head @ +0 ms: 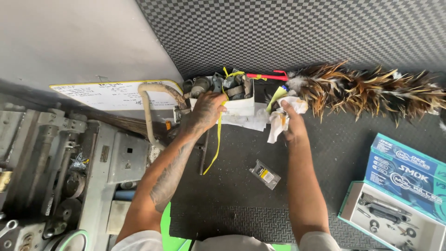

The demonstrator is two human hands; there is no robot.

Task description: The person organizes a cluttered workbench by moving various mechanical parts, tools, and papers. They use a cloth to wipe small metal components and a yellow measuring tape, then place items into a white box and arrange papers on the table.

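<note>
The bundle of grey metal parts [222,86] sits at about twelve o'clock from me on the dark rubber mat [241,186], against the checkered wall. It is a cluster of dull, greasy fittings bound with a yellow strap [217,139] that trails down toward six o'clock, and it rests on crumpled white paper [246,114].

My left hand [206,110] lies on the bundle's left side, fingers curled down over the paper and the parts, closed loosely around them. My right hand [290,123], at two o'clock from the left one, is closed on a white rag [278,122], pinched between thumb and fingers so that it hangs down below my palm.

Beyond the rag, toward three o'clock, a brown and black feather duster [371,90] with a red handle lies along the wall. A small clear packet [265,174] lies on the mat at six o'clock from the bundle. At four o'clock stands an open teal box [395,204] with small parts inside. At nine o'clock are grey machine castings [69,158] and a white board [111,94].
</note>
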